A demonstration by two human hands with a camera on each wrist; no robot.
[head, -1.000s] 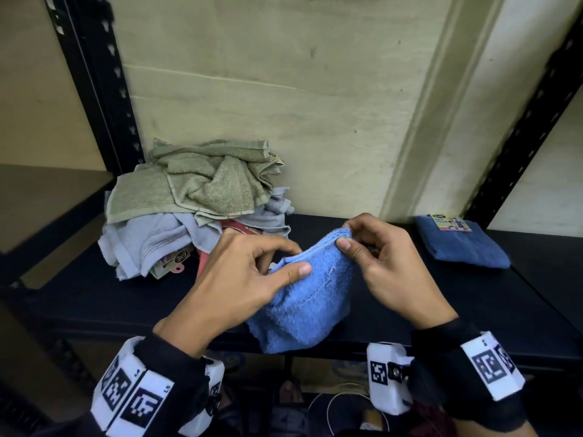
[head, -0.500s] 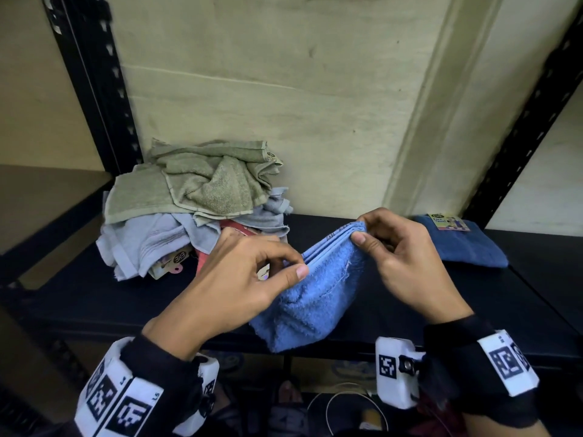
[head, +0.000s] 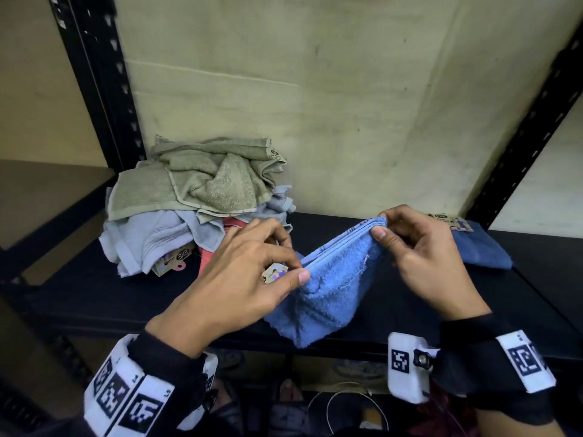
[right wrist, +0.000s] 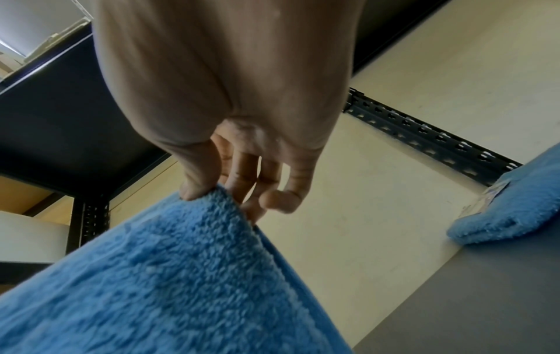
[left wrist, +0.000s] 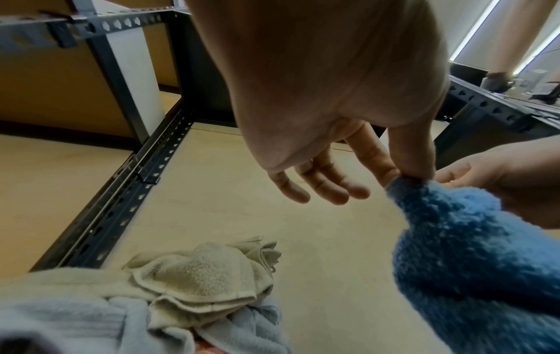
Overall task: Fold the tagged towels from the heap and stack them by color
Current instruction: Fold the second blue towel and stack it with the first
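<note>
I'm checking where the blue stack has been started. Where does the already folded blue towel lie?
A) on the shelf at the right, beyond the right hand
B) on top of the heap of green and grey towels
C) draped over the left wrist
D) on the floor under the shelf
A: the folded blue towel lies flat on the dark shelf beyond the right hand, far from the heap at the left.

red towel (head: 210, 259) mostly buried in heap (head: 195, 197), tag (head: 273, 272) print unreadable behind left hand (head: 239, 279)
</note>
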